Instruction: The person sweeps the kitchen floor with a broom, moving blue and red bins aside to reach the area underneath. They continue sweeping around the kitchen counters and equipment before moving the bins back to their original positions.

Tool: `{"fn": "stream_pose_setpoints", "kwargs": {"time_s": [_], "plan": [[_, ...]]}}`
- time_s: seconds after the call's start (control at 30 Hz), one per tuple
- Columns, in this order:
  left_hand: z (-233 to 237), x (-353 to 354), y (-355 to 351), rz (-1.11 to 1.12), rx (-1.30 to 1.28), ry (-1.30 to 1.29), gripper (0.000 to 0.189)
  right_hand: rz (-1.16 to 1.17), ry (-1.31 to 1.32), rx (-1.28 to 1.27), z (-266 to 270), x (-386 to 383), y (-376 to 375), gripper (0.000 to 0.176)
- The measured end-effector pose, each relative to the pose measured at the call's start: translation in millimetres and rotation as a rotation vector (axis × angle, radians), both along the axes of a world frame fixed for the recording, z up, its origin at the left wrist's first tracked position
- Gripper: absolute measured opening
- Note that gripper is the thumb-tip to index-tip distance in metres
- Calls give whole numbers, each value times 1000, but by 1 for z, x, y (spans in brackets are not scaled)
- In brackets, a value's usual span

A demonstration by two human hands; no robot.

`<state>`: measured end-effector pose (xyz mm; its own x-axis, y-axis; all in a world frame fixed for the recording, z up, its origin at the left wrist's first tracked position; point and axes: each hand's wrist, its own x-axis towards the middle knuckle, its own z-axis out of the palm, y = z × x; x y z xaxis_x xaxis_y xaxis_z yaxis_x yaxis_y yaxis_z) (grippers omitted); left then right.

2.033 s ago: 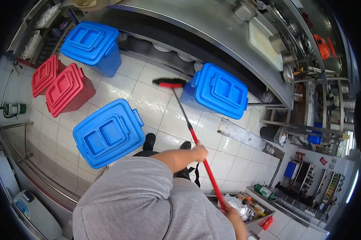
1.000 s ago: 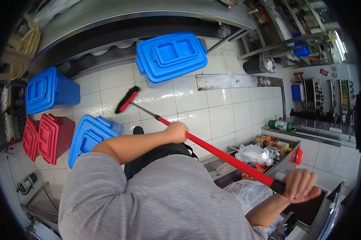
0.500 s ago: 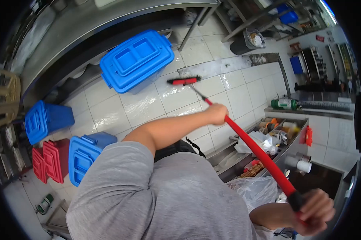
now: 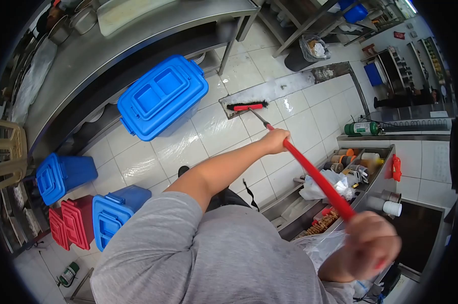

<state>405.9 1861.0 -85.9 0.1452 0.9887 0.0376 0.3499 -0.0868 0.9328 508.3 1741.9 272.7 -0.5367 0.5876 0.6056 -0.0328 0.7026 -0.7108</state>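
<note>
A push broom with a red pole [image 4: 318,177] stretches across the view from lower right to upper middle. My left hand [image 4: 276,141] is closed around the pole near its grey lower section. Close to the camera, my right hand [image 4: 373,243] wraps the top end of the pole and is slightly blurred. The red broom head [image 4: 248,107] with black bristles lies on the near end of a grey drain strip [image 4: 274,89] set in the wet tiled floor [image 4: 214,129].
A big lidded blue bin [image 4: 163,96] stands beside the steel table [image 4: 153,38]. Smaller blue bins [image 4: 66,175] and red bins [image 4: 74,223] are at left. On the right are a counter with containers [image 4: 350,167] and a green gas canister [image 4: 361,128]. A lined trash can [image 4: 302,55] stands further off.
The broom head has moved right and slightly away, from the tiles onto the end of the drain strip. My right hand has come inward and up with the pole's top end.
</note>
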Motion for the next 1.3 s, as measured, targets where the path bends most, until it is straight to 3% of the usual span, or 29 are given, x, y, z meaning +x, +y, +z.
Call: {"fn": "stream_pose_setpoints", "kwargs": {"time_s": [0.03, 0.07, 0.13, 0.2, 0.27, 0.3, 0.37, 0.4, 0.43, 0.5, 0.57, 0.6, 0.67, 0.77, 0.87, 0.93, 1.0, 1.07, 1.1, 1.13, 1.17, 1.23, 1.3], "plan": [[18, -3, -2, -40, -129, -193, 43, 2, 27, -25, 19, 3, 9, 26], [14, -3, -12, -47, -131, -208, 43, -56, 91, -59, 39, 7, 14, 26], [-8, -13, -41, 166, 8, -490, 77, -134, 142, -149, 91, 37, 24, 26], [-110, -45, -62, 343, -350, -793, 86, -141, 124, -192, 113, 55, 41, 28], [-144, -134, -115, 518, -832, -945, 95, -370, 165, -243, 103, 47, 60, 30], [-211, -160, -138, 942, -909, -1166, 103, -404, 181, -301, 81, 43, 78, 30], [-267, -239, -192, 1357, -758, -1427, 117, -654, 325, -209, 55, 28, 96, 32], [-281, -276, -210, 1574, -674, -1463, 119, -638, 309, -217, 59, 29, 100, 32], [-285, -307, -225, 1727, -532, -1491, 107, -626, 293, -225, 67, 38, 101, 33], [-273, -345, -237, 1795, -435, -1545, 100, -604, 261, -255, 67, 35, 105, 32], [-274, -361, -245, 1716, -220, -1795, 88, -672, 274, -222, 65, 23, 101, 33], [-283, -360, -252, 1720, -227, -1795, 88, -678, 281, -216, 64, 18, 100, 33], [-305, -354, -267, 1670, -129, -1779, 79, -683, 271, -193, 63, 7, 98, 32], [-284, -346, -297, 1680, -170, -1677, 78, -671, 257, -160, 64, -13, 103, 32], [-268, -321, -383, 1743, -201, -1504, 78, -615, 241, -166, 66, -22, 106, 31], [-301, -308, -462, 1729, -343, -1439, 80, -579, 270, -166, 65, -24, 105, 31], [-392, -308, -564, 1516, -1108, -1053, 84, -456, 245, -216, 65, -38, 99, 32], [-283, -288, -528, 1508, -1026, -730, 87, -411, 248, -209, 64, -54, 88, 31], [-194, -279, -494, 1505, -994, -561, 88, -376, 233, -198, 63, -65, 80, 31], [-156, -275, -473, 1394, -1127, -416, 89, -369, 244, -149, 59, -81, 70, 28], [-136, -270, -458, 1274, -1253, -272, 90, -356, 250, -149, 61, -93, 61, 28], [-141, -255, -446, 932, -1513, -45, 91, -208, 250, -120, 69, -115, 41, 27], [-157, -251, -436, 884, -1543, 56, 93, -127, 295, 80, 86, -130, 12, 25]]}}
